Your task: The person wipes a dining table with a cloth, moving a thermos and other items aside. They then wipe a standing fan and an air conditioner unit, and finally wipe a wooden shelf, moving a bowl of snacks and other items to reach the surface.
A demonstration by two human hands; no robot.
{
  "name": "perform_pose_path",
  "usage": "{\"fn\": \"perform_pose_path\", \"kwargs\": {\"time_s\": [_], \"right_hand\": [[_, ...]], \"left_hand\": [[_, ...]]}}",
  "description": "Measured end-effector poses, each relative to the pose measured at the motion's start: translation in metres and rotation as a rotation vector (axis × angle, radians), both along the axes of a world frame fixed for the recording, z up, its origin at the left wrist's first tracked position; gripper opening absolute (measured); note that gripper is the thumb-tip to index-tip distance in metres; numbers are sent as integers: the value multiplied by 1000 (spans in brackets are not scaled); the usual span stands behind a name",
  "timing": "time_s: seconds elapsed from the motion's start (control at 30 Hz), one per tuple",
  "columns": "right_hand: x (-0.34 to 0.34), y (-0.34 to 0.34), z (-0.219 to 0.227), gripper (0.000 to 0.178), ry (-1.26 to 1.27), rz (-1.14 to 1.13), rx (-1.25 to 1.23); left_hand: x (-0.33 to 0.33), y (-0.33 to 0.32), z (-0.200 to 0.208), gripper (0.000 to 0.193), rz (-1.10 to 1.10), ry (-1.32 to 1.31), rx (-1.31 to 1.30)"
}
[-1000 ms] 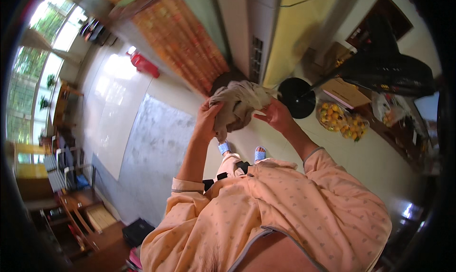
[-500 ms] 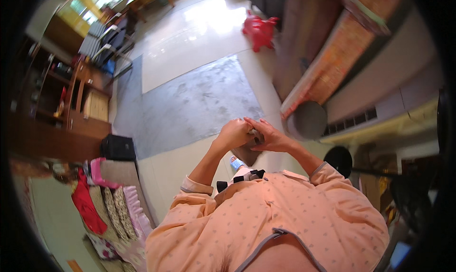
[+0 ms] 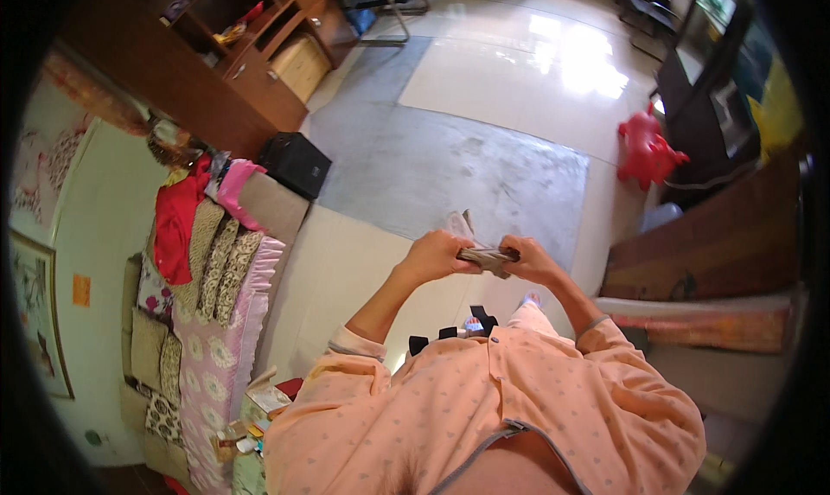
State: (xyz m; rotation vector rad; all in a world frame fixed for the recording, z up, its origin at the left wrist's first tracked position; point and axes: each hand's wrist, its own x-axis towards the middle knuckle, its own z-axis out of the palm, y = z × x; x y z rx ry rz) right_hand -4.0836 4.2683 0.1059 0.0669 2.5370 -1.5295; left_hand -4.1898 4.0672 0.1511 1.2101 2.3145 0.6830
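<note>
In front of my belly, a crumpled grey-beige cloth (image 3: 490, 258) stretches between my two hands, with a loose pale end sticking up on its far side. My left hand (image 3: 435, 257) has its fingers closed round one side of it. The other side is pinched in my right hand (image 3: 529, 260), a short gap away. Both hands are in mid-air above the tiled floor, at about the same height. How the cloth is folded inside the fingers is hidden.
To the left, a sofa (image 3: 209, 339) has a pink floral cover, cushions and a red cloth (image 3: 177, 227). A black box (image 3: 296, 165) stands by a brown cabinet (image 3: 268, 89). Ahead lies a grey floor patch (image 3: 467, 171). A red animal-shaped toy (image 3: 644, 149) and a wooden panel (image 3: 709, 236) are on the right.
My view has turned left, bringing more of the sofa in. My hands, close together before with the right fingers stretched out, are now farther apart, both gripping the cloth.
</note>
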Motion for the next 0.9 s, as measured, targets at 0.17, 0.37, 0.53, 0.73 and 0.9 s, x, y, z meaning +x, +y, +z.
{"fn": "perform_pose_path", "kwargs": {"time_s": [0.17, 0.37, 0.53, 0.73, 0.9], "right_hand": [[-71, 34, -10, 32, 111, 79, 29], [-157, 101, -8, 34, 167, 196, 24], [-223, 128, 13, 37, 312, 222, 116], [-288, 122, 11, 43, 202, 535, -190], [-363, 131, -1, 33, 105, 350, -435]], "left_hand": [[-54, 18, -23, 31, 176, -13, -229], [-124, 85, -32, 26, 551, 89, -125], [-181, 133, -22, 37, 834, 122, 181], [-220, 142, -6, 42, 956, -662, 1120], [-266, 126, -8, 37, 933, -777, 1354]]}}
